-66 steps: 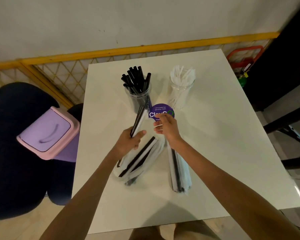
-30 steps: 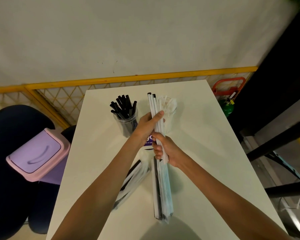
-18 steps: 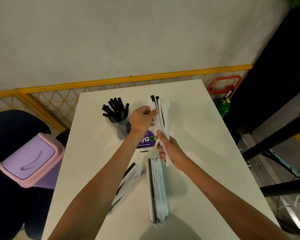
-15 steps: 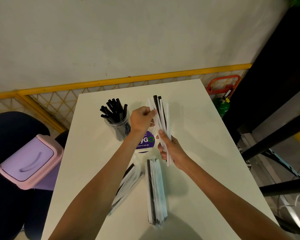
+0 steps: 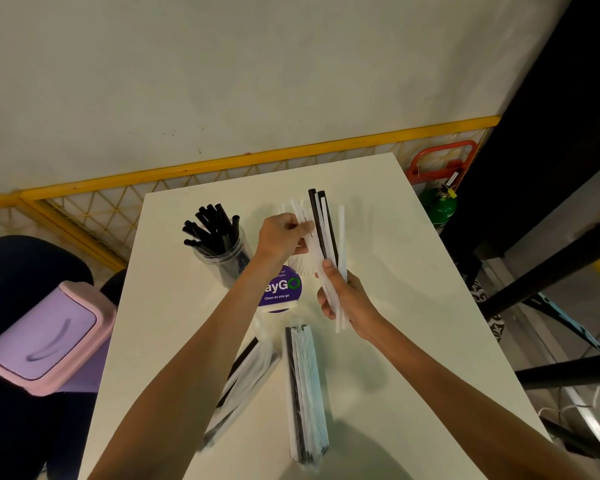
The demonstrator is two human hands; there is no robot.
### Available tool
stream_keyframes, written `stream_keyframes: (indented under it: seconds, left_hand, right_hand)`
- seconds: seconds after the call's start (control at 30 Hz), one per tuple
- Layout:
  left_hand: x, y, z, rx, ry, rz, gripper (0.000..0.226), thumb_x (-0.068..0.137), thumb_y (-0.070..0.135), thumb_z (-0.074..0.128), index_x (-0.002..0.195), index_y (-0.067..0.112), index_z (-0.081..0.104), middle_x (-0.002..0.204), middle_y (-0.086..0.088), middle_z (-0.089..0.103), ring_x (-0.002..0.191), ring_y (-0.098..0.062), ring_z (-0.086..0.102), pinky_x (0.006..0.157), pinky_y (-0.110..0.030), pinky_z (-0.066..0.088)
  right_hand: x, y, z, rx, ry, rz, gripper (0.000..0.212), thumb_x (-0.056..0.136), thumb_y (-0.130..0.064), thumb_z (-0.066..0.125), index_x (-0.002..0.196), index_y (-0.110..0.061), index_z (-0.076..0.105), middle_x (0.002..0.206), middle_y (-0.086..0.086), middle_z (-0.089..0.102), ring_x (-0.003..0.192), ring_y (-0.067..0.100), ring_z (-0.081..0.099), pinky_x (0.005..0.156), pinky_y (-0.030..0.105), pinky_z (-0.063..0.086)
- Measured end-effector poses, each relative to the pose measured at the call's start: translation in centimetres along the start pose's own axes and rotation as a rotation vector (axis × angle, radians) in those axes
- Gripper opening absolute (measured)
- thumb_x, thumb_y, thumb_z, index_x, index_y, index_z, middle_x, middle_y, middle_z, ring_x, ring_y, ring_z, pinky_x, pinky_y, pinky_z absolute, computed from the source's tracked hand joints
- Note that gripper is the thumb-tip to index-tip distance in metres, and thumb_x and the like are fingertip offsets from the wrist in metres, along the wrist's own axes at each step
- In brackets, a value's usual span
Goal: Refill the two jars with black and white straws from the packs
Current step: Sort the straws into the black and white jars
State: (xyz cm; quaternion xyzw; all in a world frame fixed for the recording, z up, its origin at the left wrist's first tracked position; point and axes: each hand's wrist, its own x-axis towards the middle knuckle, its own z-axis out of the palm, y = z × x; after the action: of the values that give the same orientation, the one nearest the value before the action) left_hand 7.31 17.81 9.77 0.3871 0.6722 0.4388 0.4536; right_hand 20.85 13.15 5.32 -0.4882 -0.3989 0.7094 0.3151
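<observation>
My right hand (image 5: 345, 297) grips a bundle of black and white straws (image 5: 326, 237), held upright over the table. My left hand (image 5: 281, 233) pinches white straws at the bundle's upper left. Behind the hands the jar of white straws (image 5: 300, 268) is mostly hidden. A clear jar of black straws (image 5: 222, 251) stands to its left. Two clear packs lie on the table nearer to me: one (image 5: 307, 393) straight ahead, one (image 5: 243, 382) slanting left under my left forearm.
A round purple sign (image 5: 283, 289) stands in front of the jars. The white table (image 5: 413, 306) ends at a yellow mesh barrier (image 5: 94, 202). A pink-lidded bin (image 5: 42, 337) sits to the left, a green bottle and red frame (image 5: 440, 202) at the back right.
The bundle came out of the right pack, which now lies on the table. My left hand moved up the bundle and is separating white straws from it.
</observation>
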Motion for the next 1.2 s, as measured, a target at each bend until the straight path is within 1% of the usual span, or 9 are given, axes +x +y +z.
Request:
stream_keyframes:
  seconds: [0.17,0.27,0.37,0.5,0.7,0.8,0.97,1.1,1.2]
  left_hand:
    - [0.7,1.9,-0.7,-0.041,0.032,0.088,0.007,0.091,0.006,0.057,0.084,0.004,0.058,0.087,-0.014,0.068,0.066,-0.011,0.067,0.06,-0.021,0.057]
    - [1.6,3.9,-2.0,-0.004,0.187,0.287,0.012,0.092,0.007,0.056,0.099,-0.002,0.056,0.092,-0.016,0.068,0.074,-0.016,0.069,0.069,-0.028,0.059]
    - [2.3,5.6,-3.3,0.007,0.366,0.505,0.013,0.091,0.008,0.058,0.098,0.005,0.047,0.087,-0.011,0.066,0.073,-0.011,0.068,0.067,-0.03,0.059]
    - [3.0,6.0,-3.5,0.077,0.475,0.695,0.022,0.092,0.011,0.056,0.108,0.003,0.043,0.086,-0.005,0.067,0.077,-0.015,0.068,0.069,-0.033,0.059]
    - [3.6,3.7,-2.0,0.266,0.44,0.741,0.043,0.094,0.013,0.053,0.132,0.008,0.035,0.098,-0.009,0.063,0.071,-0.001,0.062,0.064,-0.013,0.052]
    - [3.7,2.3,-1.2,0.339,0.408,0.749,0.054,0.095,0.013,0.051,0.142,0.013,0.025,0.096,-0.007,0.061,0.067,-0.01,0.062,0.066,-0.024,0.056]
    - [4.9,-0.6,-0.2,0.615,0.333,0.753,0.053,0.096,0.012,0.048,0.144,0.01,0.028,0.122,-0.019,0.058,0.069,-0.029,0.063,0.063,-0.036,0.055]
    - [5.3,-2.7,0.8,0.74,0.261,0.721,0.042,0.097,0.011,0.044,0.139,0.011,0.039,0.11,-0.019,0.06,0.064,-0.03,0.061,0.059,-0.043,0.056]
    - [5.8,-3.6,1.4,0.774,0.243,0.692,0.05,0.097,0.01,0.045,0.144,0.012,0.029,0.104,-0.018,0.062,0.064,-0.028,0.059,0.061,-0.039,0.055]
  right_hand:
    - [1.3,-0.5,-0.8,0.058,0.066,-0.011,0.032,0.094,-0.042,0.048,0.083,-0.013,0.054,0.049,0.004,0.06,0.035,0.015,0.05,0.038,0.02,0.041]
    - [1.9,-0.5,-1.4,0.048,0.104,-0.017,0.027,0.094,-0.039,0.049,0.084,-0.015,0.051,0.044,0.0,0.057,0.03,0.012,0.044,0.036,0.019,0.038]
    - [2.3,-0.1,-2.1,0.043,0.144,-0.01,0.027,0.094,-0.039,0.049,0.079,-0.016,0.051,0.04,-0.004,0.048,0.03,0.009,0.039,0.037,0.017,0.037]
    - [2.6,0.2,-2.5,0.058,0.152,-0.001,0.027,0.093,-0.038,0.05,0.078,-0.016,0.051,0.04,-0.004,0.043,0.031,0.007,0.037,0.037,0.016,0.037]
    - [3.0,-0.1,-3.1,0.071,0.159,-0.003,0.027,0.093,-0.039,0.051,0.078,-0.017,0.051,0.041,-0.004,0.04,0.031,0.008,0.036,0.037,0.017,0.036]
    - [3.1,-0.3,-3.5,0.076,0.161,0.0,0.027,0.093,-0.038,0.051,0.078,-0.016,0.051,0.04,-0.004,0.039,0.031,0.008,0.035,0.038,0.017,0.036]
    - [3.2,-0.5,-3.6,0.071,0.148,-0.001,0.026,0.094,-0.037,0.05,0.078,-0.016,0.05,0.038,-0.006,0.04,0.03,0.007,0.035,0.036,0.017,0.036]
    - [3.5,-0.5,-3.7,0.067,0.124,0.013,0.028,0.094,-0.039,0.049,0.077,-0.017,0.051,0.039,-0.005,0.041,0.03,0.007,0.036,0.037,0.016,0.036]
    - [3.7,-0.4,-3.8,0.059,0.095,0.016,0.029,0.094,-0.04,0.047,0.077,-0.017,0.052,0.04,-0.005,0.041,0.031,0.007,0.037,0.037,0.016,0.036]
